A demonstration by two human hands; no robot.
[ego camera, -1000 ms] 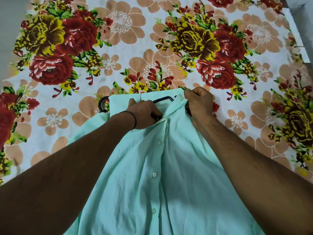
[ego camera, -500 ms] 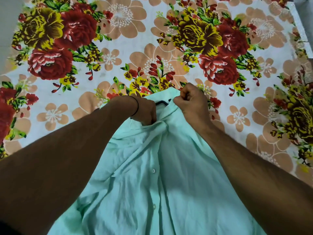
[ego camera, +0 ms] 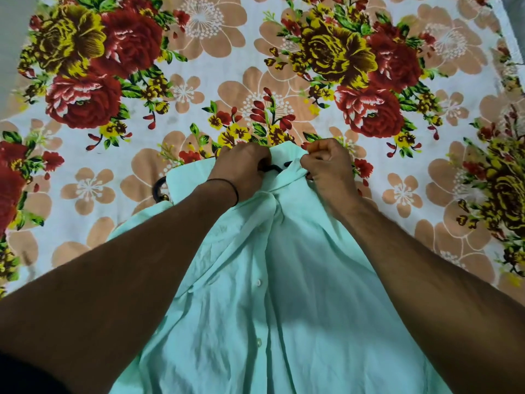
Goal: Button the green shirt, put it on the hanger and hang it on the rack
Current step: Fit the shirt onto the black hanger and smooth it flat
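The pale green shirt (ego camera: 289, 308) lies front up on a floral bedsheet, its white buttons running down the placket. A black hanger (ego camera: 274, 168) sits inside the neck; a curved black end (ego camera: 158, 188) pokes out at the left shoulder. My left hand (ego camera: 241, 169) is curled at the collar's left side, gripping the hanger's black bar there. Pinching the right side of the collar is my right hand (ego camera: 326, 163). The rest of the hanger is hidden under cloth and hands.
The bedsheet (ego camera: 199, 95) with red, yellow and tan flowers covers the whole surface beyond the shirt. Its far right edge (ego camera: 508, 32) meets a grey strip. No rack shows in this view.
Both hands have stayed at the collar, shifting slightly. The left hand has moved up from the collar fold onto the hanger bar, and the hanger's curved end shows again at the left shoulder.
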